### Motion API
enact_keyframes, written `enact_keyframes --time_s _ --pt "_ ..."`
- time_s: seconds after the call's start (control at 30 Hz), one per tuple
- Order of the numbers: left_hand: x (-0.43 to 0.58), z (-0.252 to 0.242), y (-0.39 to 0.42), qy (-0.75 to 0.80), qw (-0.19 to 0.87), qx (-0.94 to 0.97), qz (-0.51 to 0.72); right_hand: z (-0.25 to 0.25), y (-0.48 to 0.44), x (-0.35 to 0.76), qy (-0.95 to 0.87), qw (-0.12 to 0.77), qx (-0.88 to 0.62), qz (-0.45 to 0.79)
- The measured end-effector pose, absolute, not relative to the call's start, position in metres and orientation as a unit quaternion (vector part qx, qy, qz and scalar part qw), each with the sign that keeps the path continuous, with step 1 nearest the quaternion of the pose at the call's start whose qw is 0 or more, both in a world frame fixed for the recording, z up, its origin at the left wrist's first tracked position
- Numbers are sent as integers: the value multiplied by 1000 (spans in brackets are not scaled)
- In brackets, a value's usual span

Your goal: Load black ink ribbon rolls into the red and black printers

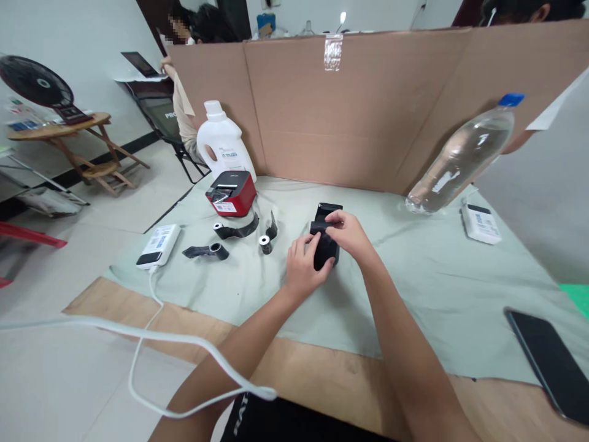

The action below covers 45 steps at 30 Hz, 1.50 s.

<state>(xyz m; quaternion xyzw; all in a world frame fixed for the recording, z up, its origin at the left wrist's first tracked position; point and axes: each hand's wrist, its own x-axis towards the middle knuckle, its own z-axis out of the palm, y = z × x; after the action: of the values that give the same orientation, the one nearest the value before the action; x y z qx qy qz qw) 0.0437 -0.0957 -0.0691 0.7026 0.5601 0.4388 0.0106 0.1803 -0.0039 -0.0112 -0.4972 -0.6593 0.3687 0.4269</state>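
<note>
A small black device (326, 253) with a raised lid stands on the pale green cloth in the middle of the table; it looks like a compact printer, but my fingers cover much of it. My left hand (306, 264) grips its left side, thumb at the lower front. My right hand (350, 234) pinches at the device's upper edge, over a dark strip or roll that I cannot make out clearly. Left of my hands lie a small black roll (265, 244) with a loose tail, a second roll with a curled strip (237, 230), and a third roll (218, 250).
Behind the rolls are a red and black label printer (232, 193) and a white jug (225, 144). A cardboard screen (350, 110) closes the back, with a tilted water bottle (460, 159) against it. White boxes (159, 245) lie at both sides; a phone (547, 359) lies front right. A white cable (184, 339) crosses the front left.
</note>
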Motion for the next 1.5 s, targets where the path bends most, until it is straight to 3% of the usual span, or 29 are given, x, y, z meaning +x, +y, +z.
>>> enact_keyframes --time_s 0.23,0.43,0.73,1.23,1.5 --pt "38 -78 -87 597 48 697 395 -33 26 198 -646 415 -498 404" --pt "37 -78 -87 585 44 714 381 -38 25 203 -712 393 -500 299" --pt "36 -77 -88 575 56 721 383 -47 30 204 -701 391 -525 284" --pt "37 -76 -88 564 47 726 391 -22 21 212 -704 335 -537 321" --pt "38 -77 -88 567 50 727 385 -23 17 201 -729 312 -550 261"
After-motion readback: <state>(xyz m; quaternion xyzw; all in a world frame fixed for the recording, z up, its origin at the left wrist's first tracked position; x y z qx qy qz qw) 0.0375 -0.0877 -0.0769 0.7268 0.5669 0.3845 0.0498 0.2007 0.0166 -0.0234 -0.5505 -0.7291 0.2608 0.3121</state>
